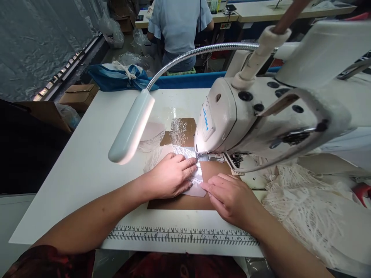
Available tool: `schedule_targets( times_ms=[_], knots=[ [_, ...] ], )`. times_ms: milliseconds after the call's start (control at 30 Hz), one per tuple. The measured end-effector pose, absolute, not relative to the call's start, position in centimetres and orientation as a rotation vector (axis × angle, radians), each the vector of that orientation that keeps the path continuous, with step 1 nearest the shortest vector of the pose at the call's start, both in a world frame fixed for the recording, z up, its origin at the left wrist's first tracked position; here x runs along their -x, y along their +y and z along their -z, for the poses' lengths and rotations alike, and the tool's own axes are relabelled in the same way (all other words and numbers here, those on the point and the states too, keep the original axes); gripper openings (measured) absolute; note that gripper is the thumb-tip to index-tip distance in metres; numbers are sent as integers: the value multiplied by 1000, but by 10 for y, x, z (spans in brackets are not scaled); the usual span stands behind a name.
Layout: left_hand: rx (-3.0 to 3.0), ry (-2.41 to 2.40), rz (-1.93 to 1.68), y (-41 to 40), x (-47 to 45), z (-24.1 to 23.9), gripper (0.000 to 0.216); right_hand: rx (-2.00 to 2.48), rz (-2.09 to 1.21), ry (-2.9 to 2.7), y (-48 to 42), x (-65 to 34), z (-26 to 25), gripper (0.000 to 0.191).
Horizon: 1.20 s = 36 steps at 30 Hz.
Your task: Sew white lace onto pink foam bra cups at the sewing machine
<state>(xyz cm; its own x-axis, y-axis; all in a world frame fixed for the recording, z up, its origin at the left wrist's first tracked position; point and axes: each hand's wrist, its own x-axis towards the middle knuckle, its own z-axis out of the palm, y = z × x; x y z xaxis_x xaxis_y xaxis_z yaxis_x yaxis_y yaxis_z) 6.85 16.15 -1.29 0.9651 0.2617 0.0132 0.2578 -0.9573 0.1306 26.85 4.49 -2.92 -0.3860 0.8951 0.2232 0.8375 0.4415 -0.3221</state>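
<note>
White lace fabric (198, 175) lies under the head of a sewing machine (223, 116), on top of a brown sheet (176, 202). My left hand (171, 175) rests on the lace with its fingers stretched out, the fingertips close to the needle area. At the fabric's right edge, my right hand (228, 197) has thumb and forefinger pinched together on the lace; its other fingers curl under. The needle itself is hidden behind the machine head and my left fingers. Sheer lace material also spreads out left of my left hand.
A lamp (131, 127) on a bendable metal neck hangs over the table's left side. Along the front edge runs a ruler strip (179, 236). A pile of cream lace (301, 208) lies at the right. Beyond the table, a person in light blue (181, 27) sits facing away.
</note>
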Motion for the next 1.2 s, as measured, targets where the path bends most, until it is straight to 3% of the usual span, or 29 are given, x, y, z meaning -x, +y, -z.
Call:
schedule_targets(
  times_ms=[467, 933, 1200],
  knots=[
    [-3074, 357, -101, 163, -69, 19, 37, 1576, -181, -2341, 48, -264, 31, 33],
    [-3055, 563, -231, 185, -70, 32, 39, 1822, 102, -2266, 69, -253, 34, 36],
    [-2961, 632, -442, 192, -64, 39, 39, 1850, -60, -2262, 66, -256, 32, 38]
  ],
)
